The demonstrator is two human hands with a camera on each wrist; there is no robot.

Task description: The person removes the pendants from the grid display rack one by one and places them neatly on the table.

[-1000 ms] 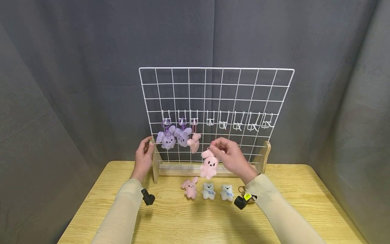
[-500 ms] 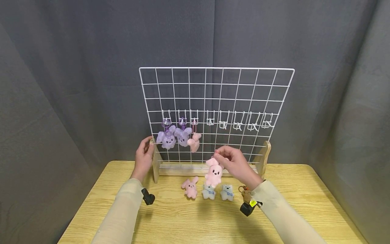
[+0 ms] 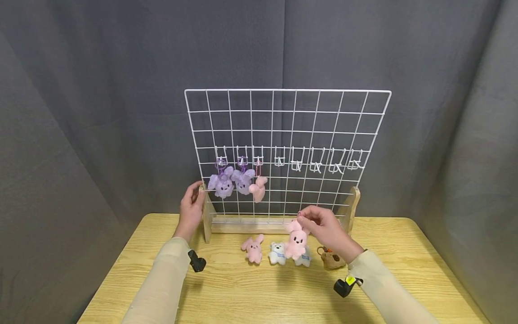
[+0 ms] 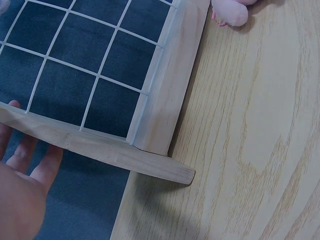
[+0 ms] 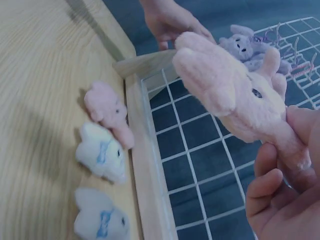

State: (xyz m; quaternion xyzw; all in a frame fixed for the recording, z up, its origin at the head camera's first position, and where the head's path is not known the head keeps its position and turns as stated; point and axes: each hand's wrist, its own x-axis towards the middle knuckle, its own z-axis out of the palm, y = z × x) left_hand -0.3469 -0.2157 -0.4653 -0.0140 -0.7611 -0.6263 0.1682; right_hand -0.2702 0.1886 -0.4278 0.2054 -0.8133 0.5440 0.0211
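Note:
My right hand (image 3: pixel 328 234) pinches a pink bunny plush keychain (image 3: pixel 296 244) by its top, below the row of hooks. In the right wrist view, thumb and fingers close on one ear of the bunny (image 5: pixel 235 90). At the rack's left end, my left hand (image 3: pixel 190 213) grips the wooden side post (image 3: pixel 207 220); in the left wrist view its fingers (image 4: pixel 48 167) reach behind that post. Two purple bunny keychains (image 3: pixel 224 185) and a pink one (image 3: pixel 257 190), turned sideways, hang from the leftmost hooks of the white wire grid rack (image 3: pixel 283 91).
On the wooden table (image 3: pixel 243 297), another pink bunny (image 3: pixel 253 250) lies in front of the rack. Beside it are two white bears (image 3: pixel 277 254) with blue sashes, one partly hidden by the held bunny. A brown plush (image 3: pixel 333 260) lies near my right wrist. Several bare hooks (image 3: pixel 296 166) continue rightward.
My right hand has moved right and down with the pink bunny, from beside the grid to in front of the right white bear. The brown plush has come more into view. My left hand has stayed still.

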